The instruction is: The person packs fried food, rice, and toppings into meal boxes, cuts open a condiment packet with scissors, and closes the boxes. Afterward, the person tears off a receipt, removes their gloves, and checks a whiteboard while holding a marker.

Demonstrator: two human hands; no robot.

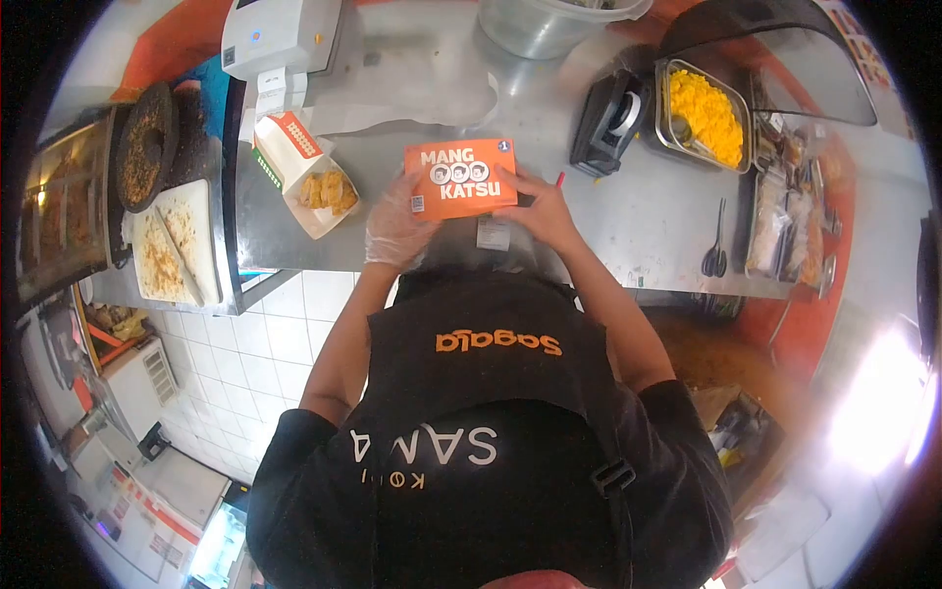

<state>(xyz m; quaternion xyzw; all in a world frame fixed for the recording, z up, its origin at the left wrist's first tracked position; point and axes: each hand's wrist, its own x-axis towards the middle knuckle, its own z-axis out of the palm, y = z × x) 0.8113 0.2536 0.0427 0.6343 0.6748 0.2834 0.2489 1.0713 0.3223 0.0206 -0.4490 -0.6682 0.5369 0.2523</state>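
Note:
An orange box point(459, 181) with white lettering, its lid closed, is held between both hands over the metal counter. My left hand point(400, 228), in a clear plastic glove, grips its left side. My right hand point(540, 206) is bare and holds the right side, fingers on the edge. A small white label point(494, 234) lies just below the box, near my right hand. To the left stands an open paper box point(289, 162) with fried pieces point(329, 192) in it.
A label printer point(280, 39) is at the back left, a white cutting board point(177, 245) with a knife at left. On the right are a black tape dispenser point(608, 123), a tray of yellow food point(705, 116) and black scissors point(715, 257). A clear tub point(540, 31) stands at the back.

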